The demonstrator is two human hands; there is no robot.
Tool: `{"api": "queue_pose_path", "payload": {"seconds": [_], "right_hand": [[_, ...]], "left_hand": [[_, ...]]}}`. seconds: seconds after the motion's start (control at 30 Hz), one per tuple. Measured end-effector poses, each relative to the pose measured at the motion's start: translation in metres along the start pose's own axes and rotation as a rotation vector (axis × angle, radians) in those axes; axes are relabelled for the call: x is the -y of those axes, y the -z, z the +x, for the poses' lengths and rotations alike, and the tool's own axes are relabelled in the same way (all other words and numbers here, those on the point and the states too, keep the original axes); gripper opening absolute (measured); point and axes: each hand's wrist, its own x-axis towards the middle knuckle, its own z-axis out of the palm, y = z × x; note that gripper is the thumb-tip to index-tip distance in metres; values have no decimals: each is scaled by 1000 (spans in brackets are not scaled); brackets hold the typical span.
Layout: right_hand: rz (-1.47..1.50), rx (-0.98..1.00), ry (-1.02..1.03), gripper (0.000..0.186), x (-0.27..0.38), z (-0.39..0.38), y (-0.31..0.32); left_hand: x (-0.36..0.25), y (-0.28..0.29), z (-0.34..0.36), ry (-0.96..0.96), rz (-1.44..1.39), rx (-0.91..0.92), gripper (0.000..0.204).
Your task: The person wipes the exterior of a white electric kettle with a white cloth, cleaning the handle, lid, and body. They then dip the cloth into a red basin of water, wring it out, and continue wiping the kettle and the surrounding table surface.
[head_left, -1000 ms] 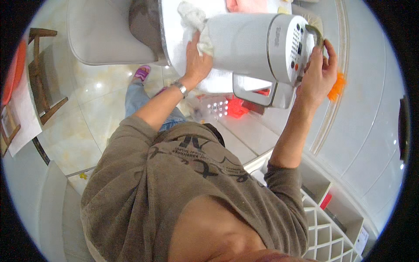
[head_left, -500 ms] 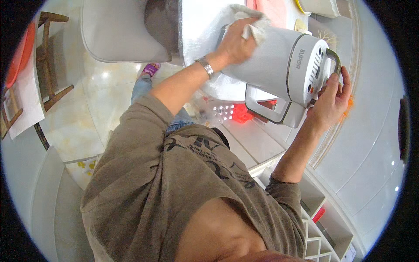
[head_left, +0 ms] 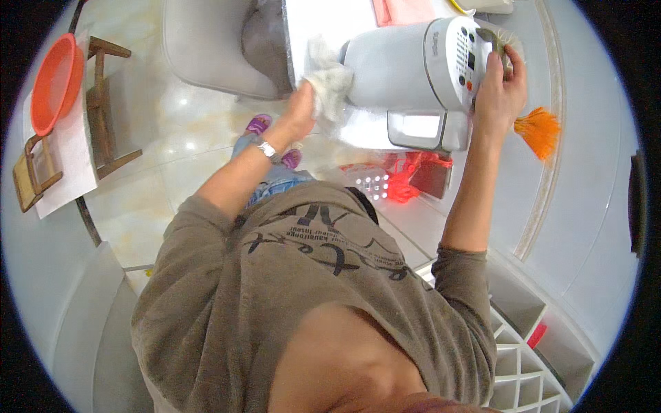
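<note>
A white soymilk maker (head_left: 392, 65) with a button panel on its lid is tipped over sideways above the white table (head_left: 365, 129). My right hand (head_left: 501, 96) is closed round the dark carrying handle on its lid. In my left hand (head_left: 297, 115) is a crumpled, off-white cloth (head_left: 330, 84), which lies against the machine's base end. The big side handle (head_left: 418, 129) of the machine points toward me, with no hand on it.
A grey chair (head_left: 200, 48) stands left of the table. Farther left are a red basin (head_left: 55, 84) and wooden stools (head_left: 103, 110). Below the table edge are red plastic bags (head_left: 406, 180). An orange bristly thing (head_left: 539, 133) is by the right wall, above white shelving (head_left: 516, 365).
My left hand has moved with the cloth from the machine's side to its base end, leftward and nearer me. The soymilk maker and my right hand have shifted left and farther away.
</note>
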Motion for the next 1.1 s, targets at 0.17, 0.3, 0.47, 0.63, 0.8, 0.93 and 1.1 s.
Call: {"api": "queue_pose_path", "payload": {"seconds": [0.17, 0.3, 0.47, 0.63, 0.8, 0.93, 1.1], "right_hand": [[-59, 60, 7, 39, -5, 1, 8], [-438, -199, 625, 46, 33, -28, 21], [-41, 387, 623, 35, 49, -126, 1], [345, 623, 252, 26, 18, -114, -7], [743, 701, -415, 28, 35, -77, 21], [957, 736, -640, 26, 42, -66, 24], [1209, 678, -794, 30, 55, -52, 13]], "left_hand": [[-60, -29, -54, 33, -313, 90, 51], [-61, -25, -59, -76, -198, 186, 52], [-74, -56, -73, 49, -485, 519, 55], [-86, -52, -77, -14, 118, 254, 56], [-129, -6, -83, -224, 1110, 43, 49], [-166, -9, -79, -55, 355, 841, 47], [-137, -61, -98, -349, 194, 873, 47]]}}
